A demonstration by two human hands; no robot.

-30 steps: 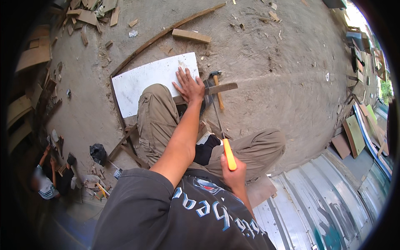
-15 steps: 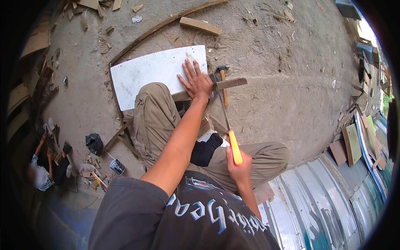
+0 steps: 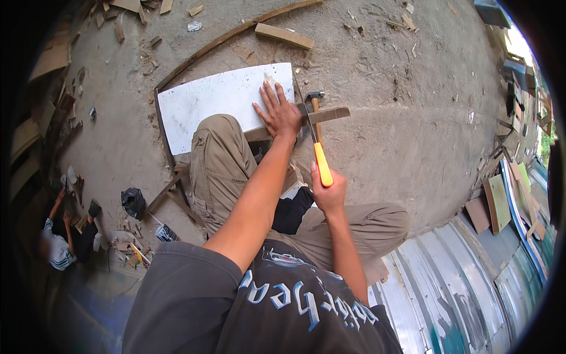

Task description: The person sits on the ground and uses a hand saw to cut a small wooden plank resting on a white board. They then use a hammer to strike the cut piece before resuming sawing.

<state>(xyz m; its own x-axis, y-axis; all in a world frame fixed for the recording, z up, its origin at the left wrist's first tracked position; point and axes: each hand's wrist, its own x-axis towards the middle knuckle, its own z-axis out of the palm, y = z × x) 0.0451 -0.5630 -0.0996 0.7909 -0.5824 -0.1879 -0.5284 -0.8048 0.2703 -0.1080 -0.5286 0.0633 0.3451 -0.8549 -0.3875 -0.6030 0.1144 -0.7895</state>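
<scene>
Wood strip (image 3: 334,115) under our spread left hand (image 3: 281,120), we're gripping the saw (image 3: 322,162) with our right hand (image 3: 331,192), ideally pinning the strip firmly and stroking straight.

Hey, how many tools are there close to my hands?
2: the saw in your right hand, and the hammer, lying partly beneath the plank. Others could be hidden under the board.

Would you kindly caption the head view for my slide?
Right hand holds a yellow-handled metal saw across a brown wooden strip; left hand lies over a flat white board.
</scene>
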